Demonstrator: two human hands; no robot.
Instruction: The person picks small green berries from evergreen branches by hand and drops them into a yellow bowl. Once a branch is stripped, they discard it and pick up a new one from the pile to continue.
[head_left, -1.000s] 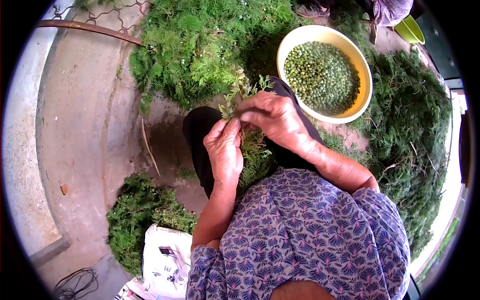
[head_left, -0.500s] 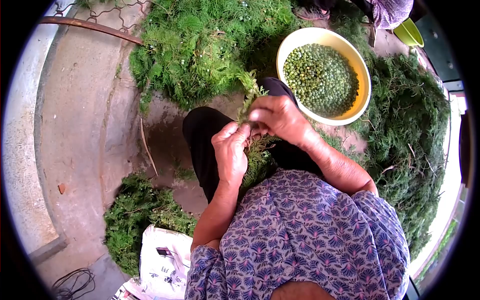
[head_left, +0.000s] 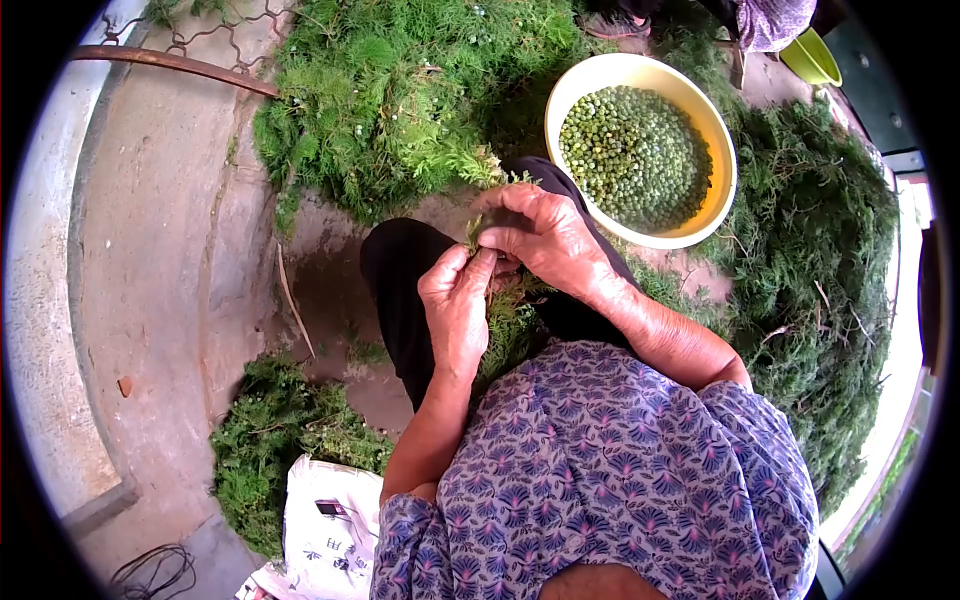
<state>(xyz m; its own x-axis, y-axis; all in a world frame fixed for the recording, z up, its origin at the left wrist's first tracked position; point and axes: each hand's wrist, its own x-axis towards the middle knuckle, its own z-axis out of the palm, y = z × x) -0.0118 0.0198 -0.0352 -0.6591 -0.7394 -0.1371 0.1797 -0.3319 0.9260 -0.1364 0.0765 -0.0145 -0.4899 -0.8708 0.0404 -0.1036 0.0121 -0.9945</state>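
Observation:
My left hand (head_left: 458, 310) pinches a green conifer sprig (head_left: 512, 322) between thumb and fingers over my lap. Its feathery lower part hangs below the hands, toward my shirt. My right hand (head_left: 562, 240) is curled over the sprig's upper part, thumb and fingertips meeting close to the left thumb. Whether a berry is in that pinch is hidden. Just beyond my right knee stands a yellow basin (head_left: 726, 165) holding many small round green berries (head_left: 630, 150).
A big heap of green branches (head_left: 370, 100) lies ahead, a darker one (head_left: 810, 270) at the right. At lower left are a smaller pile (head_left: 265, 440), a white sack (head_left: 325, 515) and a coiled black wire (head_left: 155, 572). Another person's shoe (head_left: 618, 28) shows at the top.
My right hand has turned, its fingers now arched over the sprig. The sprig's leafy top, upright above the hands before, is now largely covered. My left hand keeps its grip.

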